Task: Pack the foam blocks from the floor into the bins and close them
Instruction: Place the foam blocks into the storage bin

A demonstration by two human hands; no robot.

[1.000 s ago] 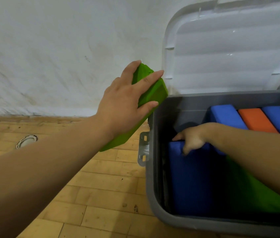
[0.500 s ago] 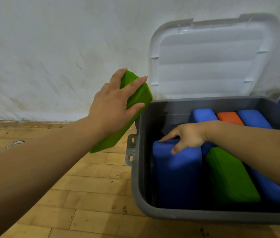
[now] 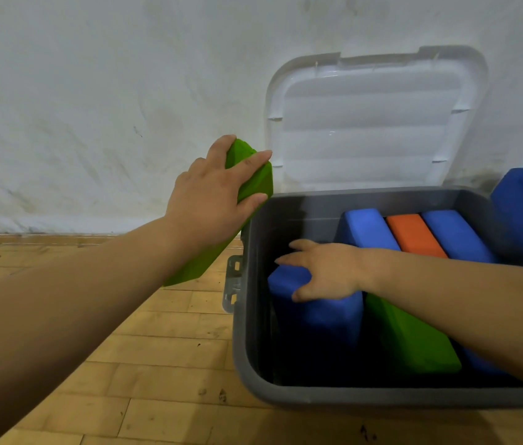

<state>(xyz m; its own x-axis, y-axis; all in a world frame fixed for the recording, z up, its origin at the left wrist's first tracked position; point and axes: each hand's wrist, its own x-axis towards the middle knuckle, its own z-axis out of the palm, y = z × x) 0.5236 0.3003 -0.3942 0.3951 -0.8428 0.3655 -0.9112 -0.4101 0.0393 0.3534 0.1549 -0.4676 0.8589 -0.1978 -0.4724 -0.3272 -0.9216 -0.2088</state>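
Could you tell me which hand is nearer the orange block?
Right. The right hand is inside the bin, just left of the orange block; the left hand grips a green block outside.

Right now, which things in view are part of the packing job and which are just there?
Job: left hand gripping green block; right hand resting on blue block in bin; open lid; orange block inside.
Just there: wall; floor.
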